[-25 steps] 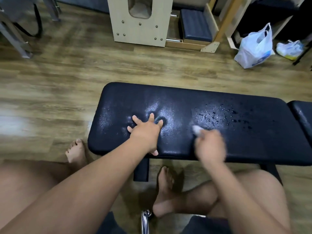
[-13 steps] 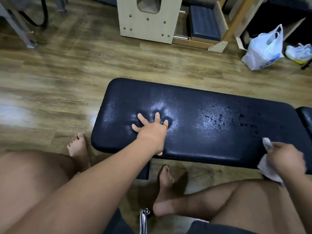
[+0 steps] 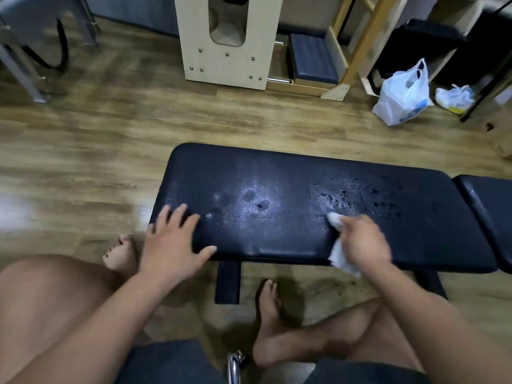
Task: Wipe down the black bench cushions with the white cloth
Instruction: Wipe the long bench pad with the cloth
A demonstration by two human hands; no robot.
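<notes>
A long black bench cushion [image 3: 291, 173] lies across the view in front of me, wet in the middle with droplets right of centre. A second black cushion [image 3: 490, 206] joins it at the right edge. My right hand [image 3: 363, 242] is shut on a crumpled white cloth [image 3: 339, 253], pressed on the cushion's near side below the droplets. My left hand [image 3: 173, 242] has its fingers spread, holds nothing and sits over the cushion's near left corner. Fingertip marks show on the wet patch [image 3: 249, 200].
My bare feet [image 3: 268, 306] and knees are under and before the bench, beside its black leg [image 3: 227, 281]. Beyond the bench is wood floor [image 3: 110, 128], a pale wooden apparatus [image 3: 227, 59] with a blue pad, and white plastic bags [image 3: 401, 98] at the back right.
My left hand lifted off the cushion's middle and moved to the near left corner, leaving prints. My right hand swept the cloth right, then back toward the middle.
</notes>
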